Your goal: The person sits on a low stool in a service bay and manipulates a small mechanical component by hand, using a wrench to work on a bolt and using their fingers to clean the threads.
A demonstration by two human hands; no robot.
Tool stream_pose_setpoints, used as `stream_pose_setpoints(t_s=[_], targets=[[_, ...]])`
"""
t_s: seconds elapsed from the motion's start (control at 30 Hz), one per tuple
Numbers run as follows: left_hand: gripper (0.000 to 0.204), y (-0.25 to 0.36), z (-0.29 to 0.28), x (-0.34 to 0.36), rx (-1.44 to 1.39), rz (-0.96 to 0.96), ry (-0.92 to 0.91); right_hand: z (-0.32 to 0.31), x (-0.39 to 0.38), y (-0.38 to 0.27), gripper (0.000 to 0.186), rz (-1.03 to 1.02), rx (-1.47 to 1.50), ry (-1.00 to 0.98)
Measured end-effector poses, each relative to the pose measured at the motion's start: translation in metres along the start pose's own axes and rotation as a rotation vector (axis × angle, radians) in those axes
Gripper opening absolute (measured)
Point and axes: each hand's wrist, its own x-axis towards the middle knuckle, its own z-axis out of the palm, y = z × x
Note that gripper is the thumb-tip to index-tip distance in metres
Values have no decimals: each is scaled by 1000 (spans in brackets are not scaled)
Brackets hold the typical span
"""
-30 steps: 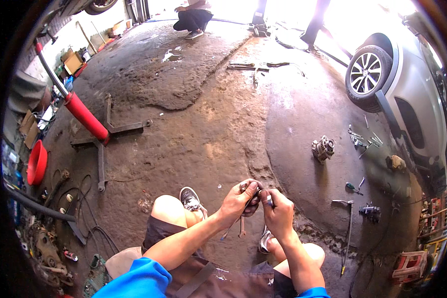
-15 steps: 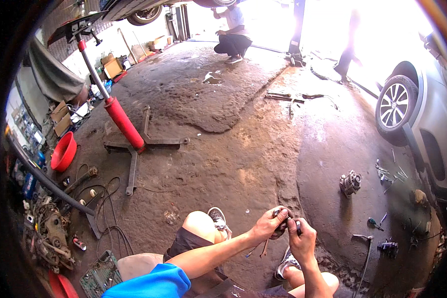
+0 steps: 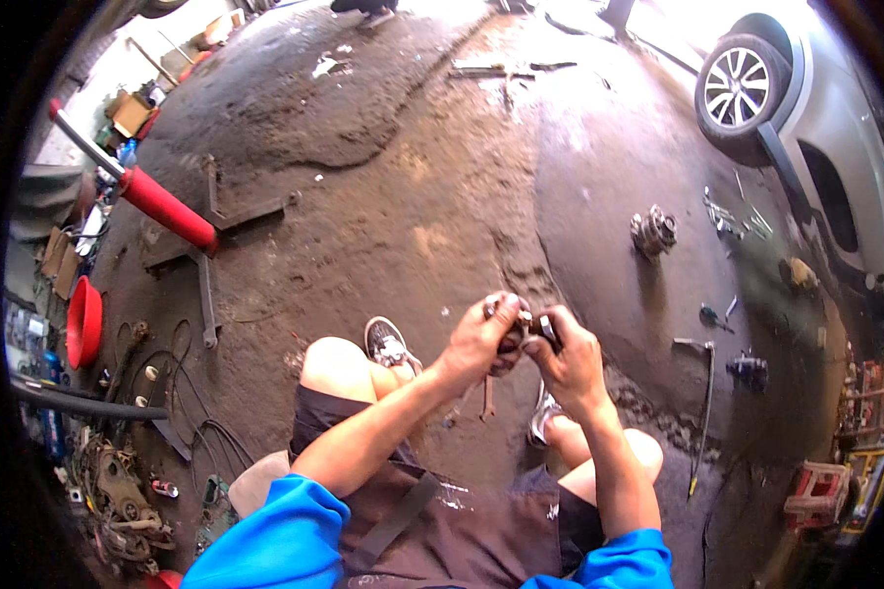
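Observation:
My left hand (image 3: 481, 339) and my right hand (image 3: 572, 355) meet above my knees, both closed around a small metal part (image 3: 523, 320). Fingers cover much of it, so I cannot make out what it is. A short dark piece (image 3: 545, 327) with a bright edge shows in my right hand's grip. Below my hands a wrench (image 3: 488, 398) shows; I cannot tell whether it is held or lies on the floor. An alternator-like part (image 3: 653, 231) stands on the floor ahead to the right. A long handled tool (image 3: 707, 402) lies beside my right knee.
A red jack stand (image 3: 167, 204) with steel legs and a red basin (image 3: 83, 322) are at left, near cables and engine parts (image 3: 118, 491). A grey car (image 3: 840, 167) fills the right, with scattered tools (image 3: 732, 221) beside it. A crouched person (image 3: 363, 8) is partly visible at the top.
The view tilted up and left, then back down. My hands stay together on the small part, now somewhat higher in the picture than before; my right index finger's position has shifted slightly.

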Motion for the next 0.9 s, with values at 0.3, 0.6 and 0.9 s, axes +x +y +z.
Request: stream_pose_setpoints(t_s=[0.3,0.6,0.9], targets=[[27,21,2,-11,-148,-232,-138,-5,1,5,13,-225,-178,81],[31,19,-15,-10,-53,-286,-271,-3,-6,11,11,-286,-194,54],[30,7,-25,-6,-10,-289,-298,17,-27,18,17,15,165,-75]])
